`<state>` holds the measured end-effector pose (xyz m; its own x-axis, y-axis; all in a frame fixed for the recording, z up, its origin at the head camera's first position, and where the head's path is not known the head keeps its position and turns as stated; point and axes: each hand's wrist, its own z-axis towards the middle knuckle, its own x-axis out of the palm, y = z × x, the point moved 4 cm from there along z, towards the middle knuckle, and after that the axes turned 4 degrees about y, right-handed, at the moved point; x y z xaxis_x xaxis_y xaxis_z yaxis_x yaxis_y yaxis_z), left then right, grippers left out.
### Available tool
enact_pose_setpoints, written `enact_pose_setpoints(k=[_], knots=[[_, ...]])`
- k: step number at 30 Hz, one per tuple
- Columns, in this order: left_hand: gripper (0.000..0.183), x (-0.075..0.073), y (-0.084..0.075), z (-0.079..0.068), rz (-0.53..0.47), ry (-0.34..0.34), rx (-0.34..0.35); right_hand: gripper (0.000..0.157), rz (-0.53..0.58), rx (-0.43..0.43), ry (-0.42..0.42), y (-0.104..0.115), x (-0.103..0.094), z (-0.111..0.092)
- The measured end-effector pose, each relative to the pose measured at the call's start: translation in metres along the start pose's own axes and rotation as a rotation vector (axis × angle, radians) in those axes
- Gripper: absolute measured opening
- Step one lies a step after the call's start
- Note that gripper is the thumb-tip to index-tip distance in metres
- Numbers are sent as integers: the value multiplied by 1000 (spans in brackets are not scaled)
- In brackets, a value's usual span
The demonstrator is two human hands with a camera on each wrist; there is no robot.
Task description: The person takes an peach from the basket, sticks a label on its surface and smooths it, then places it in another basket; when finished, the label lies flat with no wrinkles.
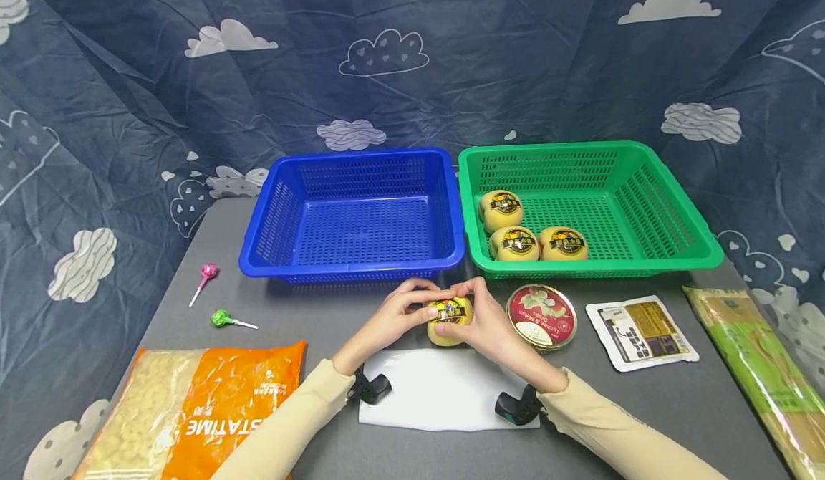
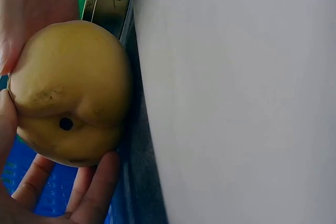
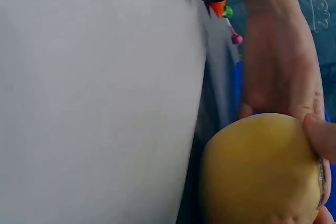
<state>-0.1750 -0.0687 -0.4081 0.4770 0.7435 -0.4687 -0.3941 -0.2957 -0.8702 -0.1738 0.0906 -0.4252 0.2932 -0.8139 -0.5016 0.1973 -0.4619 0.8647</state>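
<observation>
In the head view, a yellow apple (image 1: 449, 335) with a black label (image 1: 450, 311) is held between both hands, just above the back edge of a white sheet (image 1: 447, 394). My left hand (image 1: 399, 317) grips its left side, the thumb lying near the label. My right hand (image 1: 490, 326) grips it from the right, thumb across the front. Seen in the left wrist view, the apple (image 2: 73, 87) shows a crease and a small dark hole, with fingers touching its lower side. In the right wrist view, the apple (image 3: 262, 171) partly hides the fingers.
Behind the hands stand a blue basket (image 1: 351, 266) and a green basket (image 1: 606, 265) holding 3 labelled apples (image 1: 515, 243). A round red tin (image 1: 541, 317), a white packet (image 1: 641, 332) and a long green pack (image 1: 760, 365) lie right. Left are two lollipops (image 1: 221, 318) and a pasta bag (image 1: 200, 408).
</observation>
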Motion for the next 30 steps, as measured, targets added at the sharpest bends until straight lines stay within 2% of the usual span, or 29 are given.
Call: enact_pose_setpoints(k=[2, 7, 9, 18, 30], knots=[[29, -1, -1, 0, -5, 2, 2, 53, 29, 6, -10, 0, 0, 0], [30, -1, 1, -1, -33, 3, 12, 42, 318, 60, 85, -8, -4, 1], [30, -1, 2, -1, -40, 6, 9, 40, 372, 72, 110, -11, -6, 1], [38, 2, 7, 0, -120, 78, -41, 34, 468, 154, 160, -20, -11, 0], [45, 2, 13, 1, -255, 152, -91, 27, 462, 165, 132, -21, -11, 1]])
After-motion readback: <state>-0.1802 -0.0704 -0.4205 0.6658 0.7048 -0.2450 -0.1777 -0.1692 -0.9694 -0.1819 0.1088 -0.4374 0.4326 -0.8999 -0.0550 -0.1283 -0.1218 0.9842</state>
